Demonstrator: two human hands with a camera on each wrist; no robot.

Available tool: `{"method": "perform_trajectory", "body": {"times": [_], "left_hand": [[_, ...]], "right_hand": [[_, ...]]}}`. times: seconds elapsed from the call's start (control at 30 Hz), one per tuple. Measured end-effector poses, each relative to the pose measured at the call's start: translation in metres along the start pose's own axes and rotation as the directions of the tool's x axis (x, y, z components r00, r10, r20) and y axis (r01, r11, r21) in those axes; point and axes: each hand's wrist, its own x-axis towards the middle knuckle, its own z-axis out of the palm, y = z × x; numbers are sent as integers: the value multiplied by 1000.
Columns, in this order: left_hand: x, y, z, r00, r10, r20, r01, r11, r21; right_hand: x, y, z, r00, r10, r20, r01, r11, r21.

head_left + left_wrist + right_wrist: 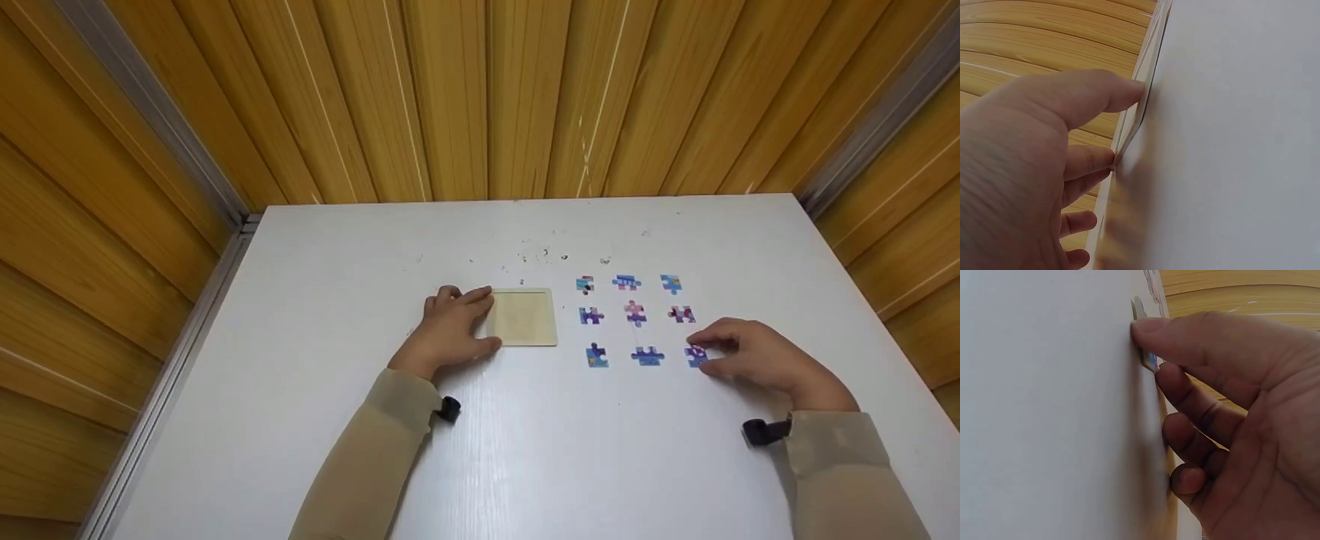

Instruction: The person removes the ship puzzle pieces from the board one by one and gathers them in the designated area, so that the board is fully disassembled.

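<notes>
My left hand (pixel 450 328) holds the left side of a shallow, square wooden puzzle tray (pixel 526 320), thumb at its near corner and fingers at its far corner. The left wrist view shows the thumb against the edge of the tray (pixel 1143 84). On the right, my right hand (pixel 769 360) pinches a purple and blue jigsaw piece (pixel 695 355) between thumb and index finger, at the near right of the laid-out pieces. Seen from the right wrist, that piece (pixel 1152 360) is close to the tabletop and partly hidden by the thumb.
Several other jigsaw pieces lie apart in three rows right of the tray, among them a pink one (pixel 635 313) in the middle and a blue one (pixel 647 355) in front. Dark marks spot the white table (pixel 570 450) beyond. Wood-patterned walls (pixel 450 97) enclose it.
</notes>
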Motion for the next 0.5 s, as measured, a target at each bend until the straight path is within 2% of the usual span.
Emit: {"method": "perform_trajectory", "body": {"times": [0.17,0.33,0.4,0.5], "left_hand": [[2,-1,1,999,32,-23,-32,999,-4],[1,-3,-2,998,50,-46,-49,999,20],[0,-5,-6,996,40,-74,-38,999,26],[-3,-8,-15,988,17,-153,-16,1000,11]], "right_hand": [[-1,1,-1,1000,11,6,-11,1000,7],[1,0,-2,999,19,-43,-18,1000,24],[2,-2,-3,997,39,-68,-37,999,38],[5,-6,-6,991,56,-122,-50,997,50]]}}
